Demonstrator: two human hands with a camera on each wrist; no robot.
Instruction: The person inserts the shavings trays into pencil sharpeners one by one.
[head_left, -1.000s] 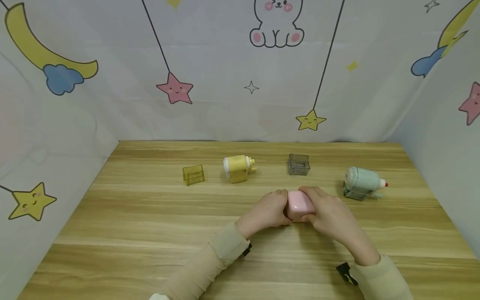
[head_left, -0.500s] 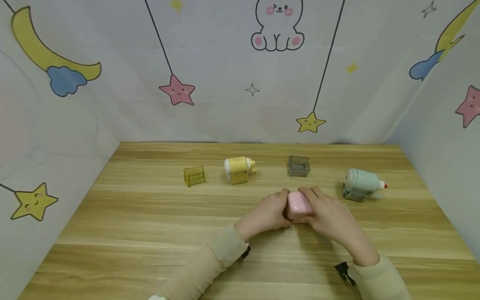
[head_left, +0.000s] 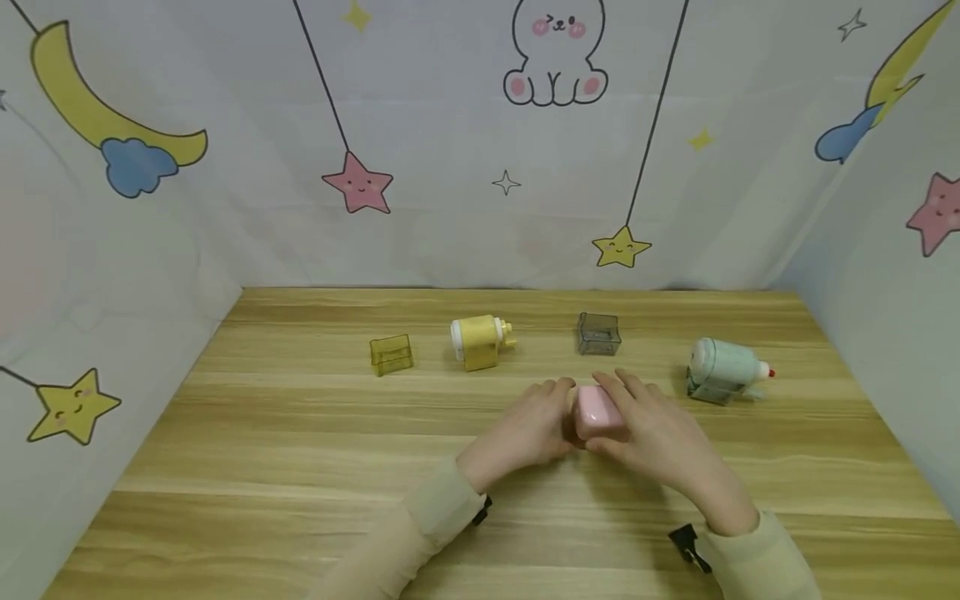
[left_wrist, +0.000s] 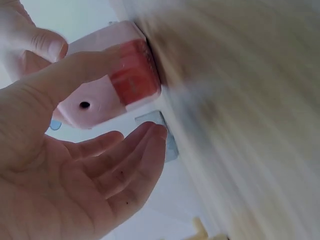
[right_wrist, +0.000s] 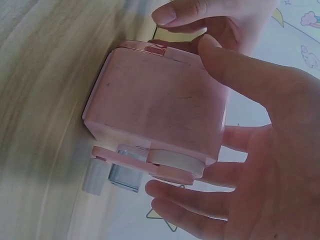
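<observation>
A pink pencil sharpener (head_left: 598,412) stands upright on the table between the two hands. Its crank handle (right_wrist: 127,160) shows in the right wrist view, its pencil hole and red see-through drawer (left_wrist: 135,75) in the left. My left hand (head_left: 528,425) lies beside it; the thumb crosses the drawer side while the other fingers spread loosely apart from the body. Around the opposite side, my right hand (head_left: 660,429) has its thumb at the body's edge and its loosely extended fingers partly hidden behind the sharpener.
Farther back are a yellow pencil sharpener (head_left: 477,342), a loose yellow see-through drawer (head_left: 392,355) and a grey see-through drawer (head_left: 598,333). A mint green sharpener (head_left: 723,371) stands to the right. White printed cloth (head_left: 435,250) encloses the wooden table (head_left: 300,500).
Both hands have loosened around the pink sharpener. The left hand has drawn slightly left, and the right thumb has straightened along the front. The sharpener stays in about the same place.
</observation>
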